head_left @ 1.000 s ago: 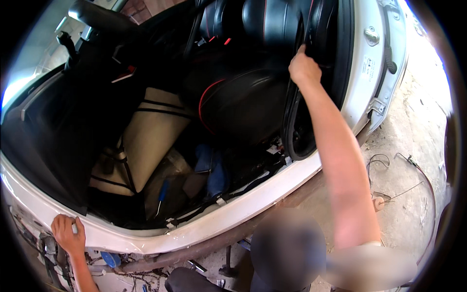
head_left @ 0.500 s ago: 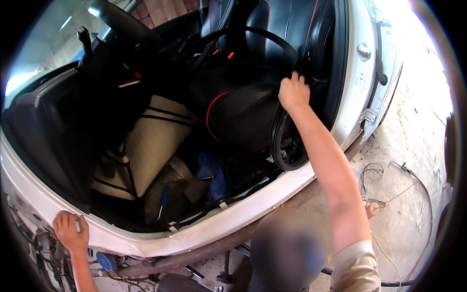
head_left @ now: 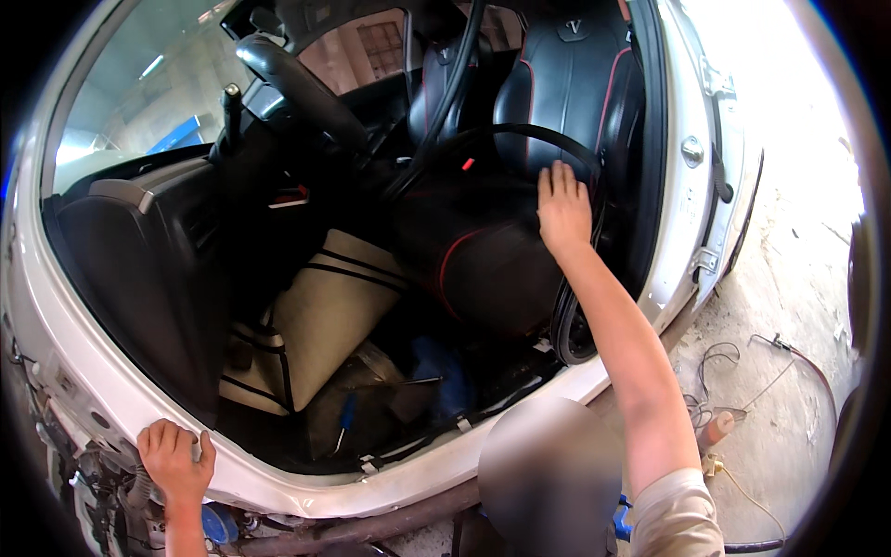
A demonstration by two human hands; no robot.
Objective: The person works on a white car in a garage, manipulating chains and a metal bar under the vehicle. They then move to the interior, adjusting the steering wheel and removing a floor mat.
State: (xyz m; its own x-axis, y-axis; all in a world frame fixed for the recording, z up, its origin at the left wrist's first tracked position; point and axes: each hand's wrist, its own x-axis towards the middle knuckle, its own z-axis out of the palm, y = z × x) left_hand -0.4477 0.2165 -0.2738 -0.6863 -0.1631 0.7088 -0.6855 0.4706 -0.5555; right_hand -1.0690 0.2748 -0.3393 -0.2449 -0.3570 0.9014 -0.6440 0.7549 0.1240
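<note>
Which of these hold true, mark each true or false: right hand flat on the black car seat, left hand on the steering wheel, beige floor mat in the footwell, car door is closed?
1. The right hand lies flat on the black leather car seat with red piping. True.
2. The left hand holds the black steering wheel. False: it grips the white car body's door sill.
3. A beige floor mat with dark stripes stands in the footwell. True.
4. The door opening is closed. False: it is open.

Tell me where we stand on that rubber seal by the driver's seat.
Looks done: the door is off or swung wide, leaving the white sill bare. In hand: the right hand lies flat on the black seat beside the loose black rubber seal, not gripping it; the left hand grips the sill edge. Left: the seal hangs in a loop, and a screwdriver lies in the footwell.
</note>
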